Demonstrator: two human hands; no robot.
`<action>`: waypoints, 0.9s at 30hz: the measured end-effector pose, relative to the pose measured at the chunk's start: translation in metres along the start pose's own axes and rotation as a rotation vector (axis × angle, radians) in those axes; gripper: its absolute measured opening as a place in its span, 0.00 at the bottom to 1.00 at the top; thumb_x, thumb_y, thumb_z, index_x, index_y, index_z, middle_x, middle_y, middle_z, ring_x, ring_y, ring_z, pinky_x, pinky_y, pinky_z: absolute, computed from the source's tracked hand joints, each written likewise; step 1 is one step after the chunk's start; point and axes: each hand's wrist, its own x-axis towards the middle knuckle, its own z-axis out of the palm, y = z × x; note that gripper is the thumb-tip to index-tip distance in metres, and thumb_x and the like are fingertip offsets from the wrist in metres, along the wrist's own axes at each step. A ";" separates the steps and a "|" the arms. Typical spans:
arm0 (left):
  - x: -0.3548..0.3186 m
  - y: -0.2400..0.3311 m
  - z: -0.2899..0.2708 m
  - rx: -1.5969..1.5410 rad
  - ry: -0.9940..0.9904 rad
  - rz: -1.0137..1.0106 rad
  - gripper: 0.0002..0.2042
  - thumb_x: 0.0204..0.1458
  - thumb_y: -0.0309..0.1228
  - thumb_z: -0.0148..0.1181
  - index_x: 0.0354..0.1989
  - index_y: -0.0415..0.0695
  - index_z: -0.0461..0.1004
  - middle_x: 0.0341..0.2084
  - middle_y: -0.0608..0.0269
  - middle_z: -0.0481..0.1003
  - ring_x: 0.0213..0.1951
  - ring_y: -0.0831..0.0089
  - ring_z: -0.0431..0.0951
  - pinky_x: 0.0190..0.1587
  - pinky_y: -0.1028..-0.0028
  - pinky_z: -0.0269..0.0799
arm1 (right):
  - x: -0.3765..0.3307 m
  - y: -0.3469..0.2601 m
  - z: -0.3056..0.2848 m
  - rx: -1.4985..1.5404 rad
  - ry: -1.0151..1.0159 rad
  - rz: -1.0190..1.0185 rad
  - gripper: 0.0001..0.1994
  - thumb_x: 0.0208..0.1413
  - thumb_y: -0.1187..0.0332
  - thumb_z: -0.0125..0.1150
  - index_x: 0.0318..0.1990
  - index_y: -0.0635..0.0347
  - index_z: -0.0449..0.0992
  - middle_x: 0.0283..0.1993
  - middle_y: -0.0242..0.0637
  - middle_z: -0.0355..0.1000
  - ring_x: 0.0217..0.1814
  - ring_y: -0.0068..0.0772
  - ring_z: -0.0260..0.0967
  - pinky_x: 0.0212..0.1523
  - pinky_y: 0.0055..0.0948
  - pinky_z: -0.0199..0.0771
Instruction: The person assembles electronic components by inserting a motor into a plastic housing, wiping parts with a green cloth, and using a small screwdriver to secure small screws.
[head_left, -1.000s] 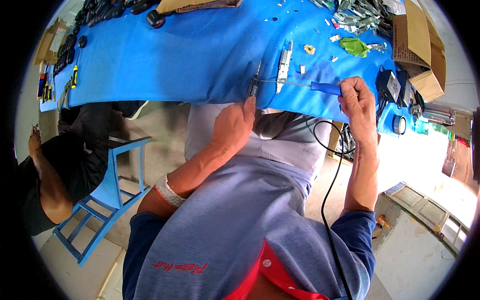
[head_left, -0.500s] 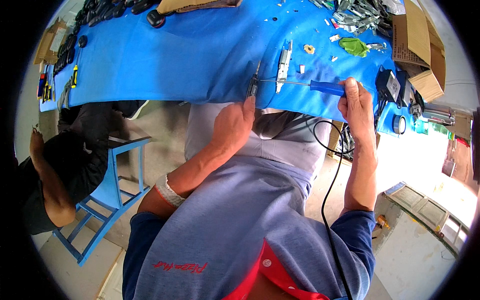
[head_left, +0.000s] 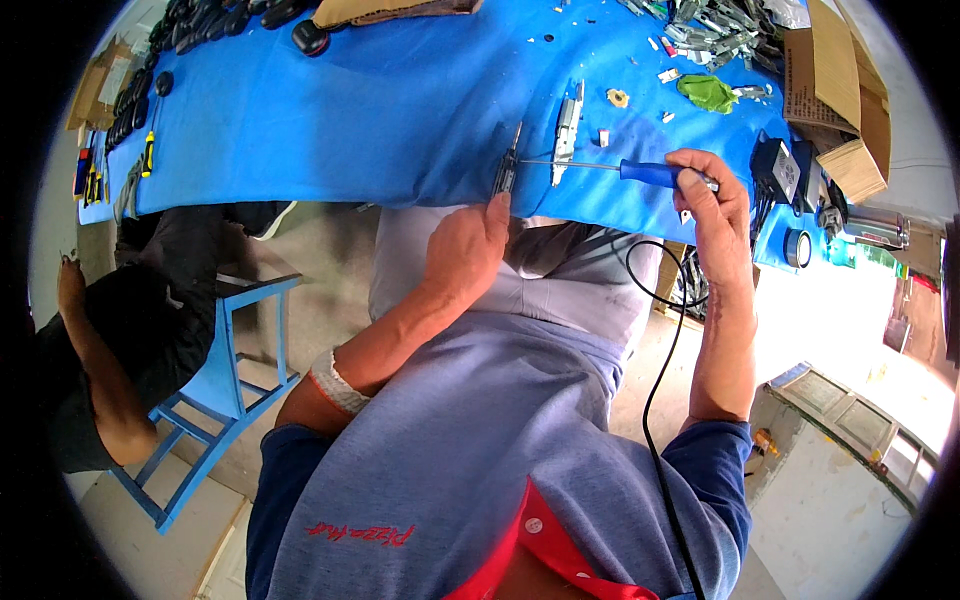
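Observation:
My left hand (head_left: 466,246) pinches a slim dark metal-and-plastic part (head_left: 506,172) with a thin prong pointing away from me, at the front edge of the blue cloth. In my right hand (head_left: 720,215) is a screwdriver (head_left: 652,173) with a blue handle, gripped between thumb and fingers near its rear end. Its thin shaft runs left, and the tip meets the side of the dark part. Beyond the shaft a long silver metal part (head_left: 568,130) lies on the cloth; the shaft passes over its lower end.
Metal parts (head_left: 715,35) lie heaped at the far right, near a green crumpled piece (head_left: 708,94) and a cardboard box (head_left: 835,100). Black items (head_left: 125,105) and a yellow-handled screwdriver (head_left: 149,155) lie at far left. Another person's arm (head_left: 105,385) shows beside a blue stool (head_left: 225,350).
The fingers of my right hand have rolled around the screwdriver handle, baring its rear end. My left hand and the dark part have stayed in place.

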 end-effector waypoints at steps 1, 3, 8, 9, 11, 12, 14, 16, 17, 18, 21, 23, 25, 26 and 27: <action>0.000 0.002 -0.001 0.007 -0.005 -0.008 0.29 0.63 0.47 0.39 0.20 0.35 0.73 0.18 0.43 0.72 0.25 0.46 0.73 0.30 0.53 0.67 | -0.001 -0.007 0.002 0.011 0.012 0.029 0.16 0.62 0.57 0.54 0.43 0.64 0.74 0.24 0.25 0.63 0.26 0.15 0.56 0.27 0.18 0.55; -0.001 0.005 -0.003 0.018 -0.006 -0.009 0.28 0.62 0.45 0.39 0.20 0.34 0.74 0.20 0.39 0.73 0.28 0.41 0.74 0.33 0.50 0.68 | -0.002 -0.012 0.002 0.002 0.031 0.112 0.17 0.63 0.56 0.52 0.41 0.64 0.74 0.23 0.26 0.63 0.25 0.15 0.55 0.26 0.17 0.55; -0.001 0.004 -0.002 0.009 0.005 0.014 0.29 0.63 0.47 0.39 0.19 0.36 0.72 0.16 0.47 0.70 0.23 0.52 0.72 0.27 0.57 0.66 | 0.000 -0.004 -0.003 -0.024 0.025 0.204 0.15 0.64 0.60 0.50 0.37 0.64 0.74 0.24 0.27 0.64 0.26 0.16 0.57 0.25 0.18 0.55; 0.000 0.000 0.000 -0.005 0.007 0.026 0.30 0.63 0.50 0.38 0.18 0.38 0.70 0.11 0.56 0.67 0.17 0.62 0.70 0.22 0.64 0.63 | 0.000 -0.002 -0.002 -0.020 0.026 0.143 0.14 0.64 0.60 0.51 0.38 0.64 0.74 0.24 0.27 0.64 0.26 0.16 0.57 0.25 0.18 0.55; 0.001 -0.003 0.002 -0.022 0.008 0.035 0.31 0.63 0.53 0.38 0.17 0.40 0.68 0.07 0.64 0.64 0.11 0.73 0.67 0.16 0.71 0.61 | 0.001 0.002 0.001 -0.014 0.030 0.019 0.14 0.64 0.60 0.51 0.39 0.64 0.74 0.25 0.27 0.64 0.26 0.16 0.57 0.25 0.18 0.55; 0.001 -0.004 0.002 -0.025 0.008 0.032 0.31 0.63 0.53 0.38 0.17 0.40 0.68 0.07 0.63 0.64 0.11 0.73 0.67 0.16 0.71 0.61 | 0.001 0.004 0.002 -0.027 0.035 -0.026 0.14 0.64 0.60 0.52 0.39 0.64 0.74 0.26 0.27 0.64 0.27 0.16 0.57 0.25 0.18 0.55; 0.001 -0.005 0.002 -0.025 0.008 0.025 0.31 0.63 0.53 0.38 0.16 0.39 0.68 0.07 0.63 0.64 0.11 0.73 0.67 0.16 0.71 0.61 | 0.001 0.007 0.002 -0.052 0.047 -0.117 0.14 0.63 0.59 0.52 0.39 0.64 0.74 0.26 0.27 0.64 0.27 0.16 0.56 0.26 0.19 0.55; 0.001 -0.002 0.001 -0.018 0.000 0.019 0.31 0.63 0.51 0.38 0.17 0.38 0.69 0.09 0.59 0.66 0.14 0.68 0.68 0.19 0.68 0.62 | 0.000 0.003 0.003 -0.059 0.030 -0.079 0.15 0.64 0.58 0.51 0.41 0.63 0.74 0.26 0.27 0.64 0.26 0.16 0.56 0.25 0.19 0.55; 0.001 -0.001 0.000 -0.012 -0.005 0.014 0.30 0.63 0.50 0.38 0.17 0.37 0.70 0.11 0.55 0.67 0.17 0.63 0.69 0.22 0.64 0.63 | -0.001 0.000 0.003 -0.062 0.022 -0.060 0.16 0.64 0.57 0.51 0.41 0.63 0.74 0.25 0.27 0.64 0.25 0.16 0.56 0.25 0.20 0.56; 0.000 0.003 -0.003 -0.002 -0.008 0.005 0.29 0.63 0.48 0.39 0.18 0.36 0.71 0.15 0.47 0.70 0.22 0.52 0.72 0.27 0.57 0.66 | -0.001 -0.004 0.003 -0.061 0.035 0.016 0.17 0.63 0.56 0.51 0.42 0.63 0.74 0.24 0.26 0.63 0.24 0.16 0.54 0.25 0.19 0.54; -0.001 0.004 -0.003 -0.001 -0.012 -0.005 0.28 0.62 0.45 0.39 0.19 0.34 0.73 0.20 0.39 0.73 0.28 0.41 0.74 0.33 0.50 0.68 | -0.001 -0.010 0.001 -0.074 0.052 0.165 0.18 0.63 0.54 0.52 0.43 0.63 0.73 0.21 0.23 0.60 0.22 0.14 0.52 0.23 0.19 0.51; 0.000 0.002 -0.001 -0.011 -0.009 0.009 0.29 0.63 0.47 0.39 0.18 0.35 0.71 0.15 0.47 0.70 0.22 0.52 0.72 0.27 0.57 0.66 | -0.001 -0.005 -0.002 -0.101 0.036 0.162 0.18 0.64 0.54 0.51 0.43 0.63 0.73 0.20 0.23 0.59 0.21 0.14 0.51 0.22 0.19 0.50; 0.000 -0.004 0.000 -0.020 0.001 0.026 0.30 0.63 0.51 0.38 0.17 0.38 0.69 0.09 0.59 0.66 0.14 0.68 0.68 0.19 0.68 0.62 | 0.000 -0.002 -0.001 -0.021 0.036 0.166 0.15 0.64 0.59 0.52 0.42 0.63 0.73 0.23 0.24 0.61 0.23 0.15 0.55 0.25 0.19 0.55; 0.000 -0.004 0.001 -0.025 0.004 0.032 0.31 0.63 0.52 0.38 0.17 0.39 0.68 0.07 0.63 0.64 0.11 0.74 0.67 0.16 0.71 0.61 | 0.000 0.000 -0.001 0.019 0.036 0.167 0.13 0.63 0.61 0.52 0.42 0.64 0.74 0.24 0.25 0.62 0.25 0.16 0.56 0.26 0.19 0.57; 0.000 -0.003 0.001 -0.031 0.006 0.033 0.31 0.63 0.52 0.38 0.17 0.39 0.68 0.07 0.63 0.64 0.11 0.74 0.67 0.16 0.71 0.61 | 0.000 0.003 -0.001 0.030 0.023 0.106 0.12 0.63 0.62 0.54 0.42 0.64 0.74 0.25 0.26 0.63 0.26 0.16 0.57 0.27 0.18 0.57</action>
